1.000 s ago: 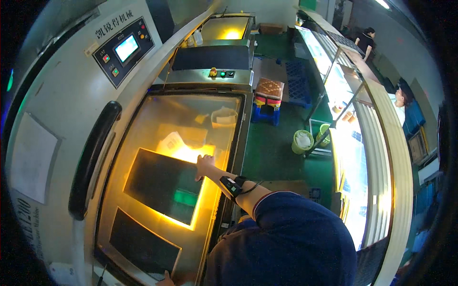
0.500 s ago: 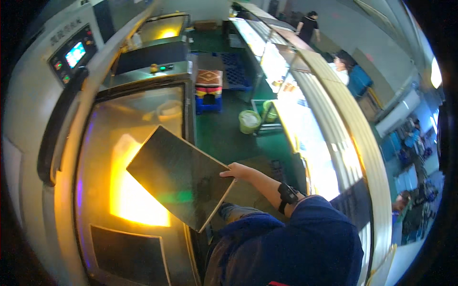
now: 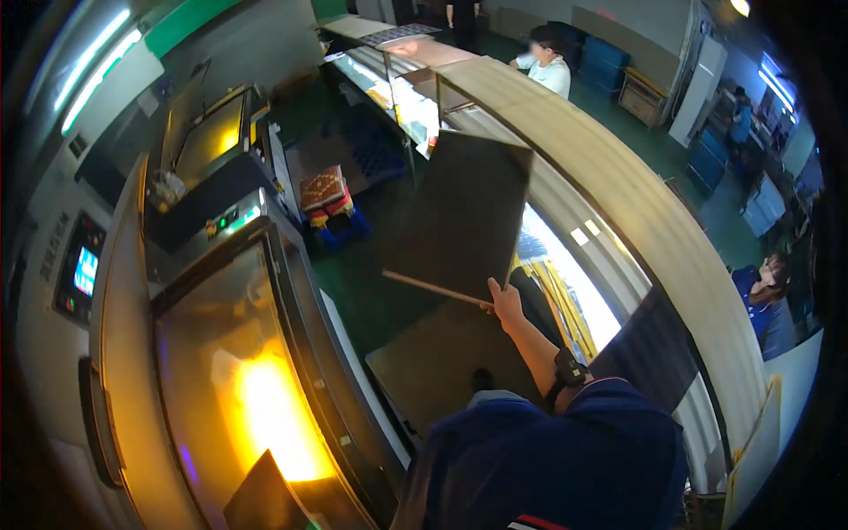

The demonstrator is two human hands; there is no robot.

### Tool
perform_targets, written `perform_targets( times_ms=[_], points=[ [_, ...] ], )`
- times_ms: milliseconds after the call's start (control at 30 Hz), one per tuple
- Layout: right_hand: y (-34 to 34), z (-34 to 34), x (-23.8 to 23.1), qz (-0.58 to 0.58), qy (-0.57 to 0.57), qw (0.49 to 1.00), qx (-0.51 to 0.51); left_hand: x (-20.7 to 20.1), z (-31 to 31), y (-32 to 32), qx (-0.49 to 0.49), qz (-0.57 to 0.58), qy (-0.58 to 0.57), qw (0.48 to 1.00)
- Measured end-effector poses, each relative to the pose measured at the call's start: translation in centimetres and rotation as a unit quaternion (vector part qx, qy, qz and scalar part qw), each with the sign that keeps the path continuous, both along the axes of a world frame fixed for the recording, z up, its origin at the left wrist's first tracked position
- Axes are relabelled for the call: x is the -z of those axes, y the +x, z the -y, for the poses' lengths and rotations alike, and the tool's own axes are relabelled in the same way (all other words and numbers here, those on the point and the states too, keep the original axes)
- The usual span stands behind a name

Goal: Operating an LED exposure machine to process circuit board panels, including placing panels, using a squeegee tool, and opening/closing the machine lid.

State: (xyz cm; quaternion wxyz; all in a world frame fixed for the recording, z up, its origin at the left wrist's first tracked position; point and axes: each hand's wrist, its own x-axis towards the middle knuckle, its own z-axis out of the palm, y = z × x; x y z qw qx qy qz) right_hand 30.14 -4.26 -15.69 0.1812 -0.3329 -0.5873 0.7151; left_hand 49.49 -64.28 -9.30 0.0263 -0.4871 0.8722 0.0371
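My right hand (image 3: 506, 305) grips a dark rectangular panel (image 3: 468, 208) by its near corner, thumb and fingers closed over the edge. The panel is held up in the air, tilted, between the yellow-lit machine on the left and the lit bench on the right. A black device is strapped round my right wrist. My left hand is out of the picture. At the bottom left, the corner of another dark panel (image 3: 269, 496) sticks up over the machine's glass top (image 3: 208, 353); what supports it is hidden.
A light-topped bench (image 3: 601, 322) with a long pale shelf (image 3: 636, 168) above runs along the right. A control screen (image 3: 86, 271) and black handle (image 3: 99, 424) are at the left. A cushioned blue stool (image 3: 327, 199) stands ahead. A person in white (image 3: 548, 71) is beyond the shelf.
My right hand has carried its panel from over the machine to the right, toward the bench. The other panel, flat on the glass before, now shows a raised corner. The view has turned right.
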Motion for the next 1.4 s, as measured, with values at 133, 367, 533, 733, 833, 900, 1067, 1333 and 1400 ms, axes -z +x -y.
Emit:
perform_targets(
  times_ms=[133, 367, 533, 733, 833, 900, 1067, 1333, 1400],
  points=[
    [-3.5, -7.8, 0.3, 0.095, -0.037, 0.991, 0.089, -2.4, -5.5, -3.5, 0.068, -0.007, 0.022, 0.997],
    [-9.5, -14.8, 3.8, -0.204, -0.264, 0.935, 0.118, -4.5, -15.7, -11.1, 0.155, -0.223, 0.387, 0.881],
    [-6.0, -12.3, 4.6, -0.214, -0.299, 0.929, 0.02, -5.3, -22.3, -16.5, 0.273, -0.234, 0.396, 0.845],
    [3.4, -1.4, 0.1, 0.033, -0.249, 0.935, -0.25, -2.0, -24.3, -22.0, 0.386, -0.209, 0.638, 0.633],
    [10.1, 2.3, -1.4, 0.093, 0.027, 0.99, -0.098, -1.9, -26.0, -25.4, 0.499, -0.05, 0.657, 0.563],
    [14.0, 3.3, -1.4, 0.105, 0.072, 0.992, -0.012, 0.6, -27.2, -26.5, 0.516, -0.017, 0.67, 0.532],
    [22.5, 6.9, -4.3, 0.097, 0.103, 0.969, 0.203, 4.5, -31.1, -25.3, 0.56, 0.086, 0.684, 0.461],
    [36.2, 5.5, -5.7, 0.249, 0.1, 0.868, 0.417, 8.8, -32.8, -16.9, 0.565, 0.187, 0.694, 0.404],
    [39.4, 4.3, -6.0, 0.311, 0.151, 0.832, 0.433, 8.1, -32.2, -15.9, 0.667, 0.252, 0.572, 0.406]
  ],
)
